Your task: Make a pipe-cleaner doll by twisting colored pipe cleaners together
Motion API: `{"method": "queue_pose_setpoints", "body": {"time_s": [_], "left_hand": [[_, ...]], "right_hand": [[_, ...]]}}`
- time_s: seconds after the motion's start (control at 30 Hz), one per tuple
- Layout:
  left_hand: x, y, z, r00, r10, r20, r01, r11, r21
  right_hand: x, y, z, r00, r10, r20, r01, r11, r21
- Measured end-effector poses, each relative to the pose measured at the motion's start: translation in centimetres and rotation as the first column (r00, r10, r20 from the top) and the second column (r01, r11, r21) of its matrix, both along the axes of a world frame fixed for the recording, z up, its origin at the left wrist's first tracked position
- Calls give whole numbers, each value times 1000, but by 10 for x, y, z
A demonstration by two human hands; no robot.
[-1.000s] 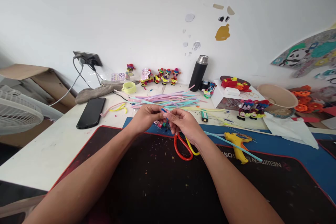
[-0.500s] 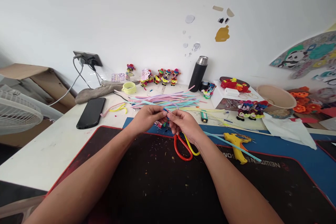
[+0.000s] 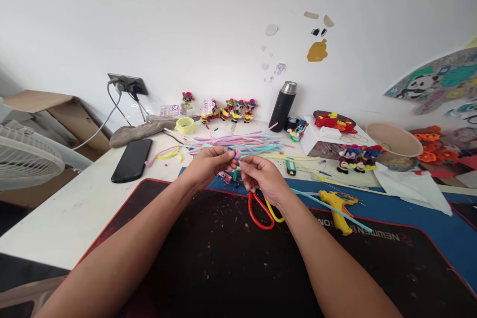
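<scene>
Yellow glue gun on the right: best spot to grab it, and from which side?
I'd take the yellow glue gun by its handle, coming from the near side with the right hand. It lies flat, with the handle angled back toward the wearer. Grip low: the pale blue strip crosses the gun higher up and could get caught.

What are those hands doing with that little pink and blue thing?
Someone's left hand and right hand are holding a small pink and blue fuzzy piece between their fingertips, above the edge of the black mat. Scissors with red and yellow handles are by the right hand. Behind the hands lies a pile of fuzzy sticks, and a yellow glue gun rests over to the right.
</scene>
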State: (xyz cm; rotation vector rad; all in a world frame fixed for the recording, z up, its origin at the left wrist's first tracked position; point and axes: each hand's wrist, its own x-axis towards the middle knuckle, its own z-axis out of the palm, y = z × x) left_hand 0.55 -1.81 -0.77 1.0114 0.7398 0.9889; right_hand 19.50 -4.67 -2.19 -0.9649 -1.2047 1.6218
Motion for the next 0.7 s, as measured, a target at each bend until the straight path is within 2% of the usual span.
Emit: {"method": "queue_pose_setpoints", "body": {"time_s": [0.2, 0.7], "left_hand": [[0, 1, -2, 1000, -11, 7, 11, 1000, -16], [4, -5, -7, 978, 2, -209, 45, 975, 219]], "right_hand": [[0, -1, 0, 1000, -2, -6, 3, 1000, 25], [-5, -6, 3, 1000, 27, -13, -27, 1000, -3]]}}
